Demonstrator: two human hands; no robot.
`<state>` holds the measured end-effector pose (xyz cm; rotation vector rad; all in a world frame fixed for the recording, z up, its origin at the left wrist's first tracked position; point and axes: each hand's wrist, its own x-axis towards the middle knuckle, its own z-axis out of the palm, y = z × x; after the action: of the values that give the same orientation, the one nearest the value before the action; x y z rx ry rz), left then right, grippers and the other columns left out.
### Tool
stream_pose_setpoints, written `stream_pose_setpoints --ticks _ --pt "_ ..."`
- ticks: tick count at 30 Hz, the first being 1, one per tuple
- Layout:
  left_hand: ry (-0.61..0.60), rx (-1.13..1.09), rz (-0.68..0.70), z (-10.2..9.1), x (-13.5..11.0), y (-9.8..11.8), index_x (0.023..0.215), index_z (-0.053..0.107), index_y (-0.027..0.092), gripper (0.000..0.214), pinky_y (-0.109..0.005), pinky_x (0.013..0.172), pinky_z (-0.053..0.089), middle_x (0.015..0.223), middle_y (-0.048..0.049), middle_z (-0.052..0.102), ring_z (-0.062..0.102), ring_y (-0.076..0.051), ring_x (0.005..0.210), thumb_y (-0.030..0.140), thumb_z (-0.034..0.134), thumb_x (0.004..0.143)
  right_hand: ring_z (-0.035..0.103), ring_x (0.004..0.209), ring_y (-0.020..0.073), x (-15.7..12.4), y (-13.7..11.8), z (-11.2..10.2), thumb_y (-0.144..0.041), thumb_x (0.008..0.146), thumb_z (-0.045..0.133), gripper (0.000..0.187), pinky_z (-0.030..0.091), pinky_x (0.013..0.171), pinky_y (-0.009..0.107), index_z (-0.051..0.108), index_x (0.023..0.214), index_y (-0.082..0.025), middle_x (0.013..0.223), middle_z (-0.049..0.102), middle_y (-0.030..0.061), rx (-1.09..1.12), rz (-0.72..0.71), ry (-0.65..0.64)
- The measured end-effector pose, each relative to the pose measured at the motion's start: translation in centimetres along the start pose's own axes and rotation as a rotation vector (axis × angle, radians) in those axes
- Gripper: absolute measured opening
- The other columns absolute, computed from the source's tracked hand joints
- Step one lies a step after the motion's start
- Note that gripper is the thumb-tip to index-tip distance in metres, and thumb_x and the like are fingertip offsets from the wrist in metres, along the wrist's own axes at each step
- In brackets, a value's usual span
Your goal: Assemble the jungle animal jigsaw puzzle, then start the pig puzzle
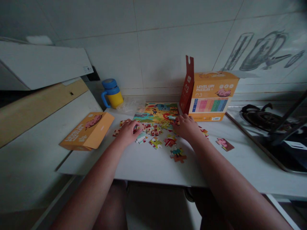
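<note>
My left hand (129, 131) is at the left side of a loose heap of jigsaw puzzle pieces, its fingers curled and closed on a dark puzzle piece (135, 128). At the heap's right side, my right hand (186, 127) has bent fingers closed around a reddish puzzle piece (177, 120), partly hidden by the fingers. Between the hands lie several jumbled pieces (153, 129). Nearer to me are a yellow-green piece (155, 142), a red barn piece (170, 141) and joined-looking pieces (178, 155). Behind the heap a colourful picture sheet (155, 111) lies flat.
An orange puzzle box (211, 92) stands open at the back right; its orange lid-like part (87, 131) lies left. A blue-and-yellow mug (112, 94) and clear plastic bag (131, 105) are behind. A pink piece (224, 144) lies right, near a dark tray (263, 140).
</note>
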<state>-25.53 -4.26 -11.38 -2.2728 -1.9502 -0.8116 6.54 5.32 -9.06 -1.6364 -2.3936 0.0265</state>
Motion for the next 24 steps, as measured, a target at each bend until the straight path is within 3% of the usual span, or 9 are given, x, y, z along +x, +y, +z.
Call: stream_pose_setpoints --ticks 7,17,24 --pt "-0.021 -0.023 0.011 0.3 -0.1 -0.4 0.108 0.065 0.025 0.011 -0.048 0.101 0.051 0.114 -0.0084 0.075 0.067 -0.031 0.112 0.032 0.062 0.099 0.061 0.128 0.0348 0.4 -0.4 1.1 -0.046 0.102 0.057 0.045 0.047 0.108 0.045 0.064 0.137 -0.019 0.135 0.066 0.0196 0.042 -0.047 -0.084" --pt "-0.051 -0.058 0.032 0.1 -0.2 0.1 0.108 0.064 0.027 0.012 -0.049 0.104 0.049 0.115 -0.0053 0.078 0.070 -0.030 0.109 0.034 0.065 0.098 0.065 0.123 0.0319 0.7 -0.1 0.9 -0.047 0.104 0.055 0.046 0.048 0.105 0.040 0.064 0.137 -0.016 0.137 0.067 0.0202 0.057 -0.093 -0.078" --pt "-0.059 -0.029 0.029 0.1 0.0 0.1 0.108 0.064 0.026 0.015 -0.049 0.102 0.050 0.113 -0.0073 0.076 0.070 -0.030 0.108 0.037 0.064 0.098 0.068 0.112 0.0303 0.5 -0.9 0.1 -0.043 0.104 0.055 0.034 0.049 0.094 0.037 0.069 0.121 -0.018 0.121 0.074 0.0162 0.060 -0.121 -0.074"
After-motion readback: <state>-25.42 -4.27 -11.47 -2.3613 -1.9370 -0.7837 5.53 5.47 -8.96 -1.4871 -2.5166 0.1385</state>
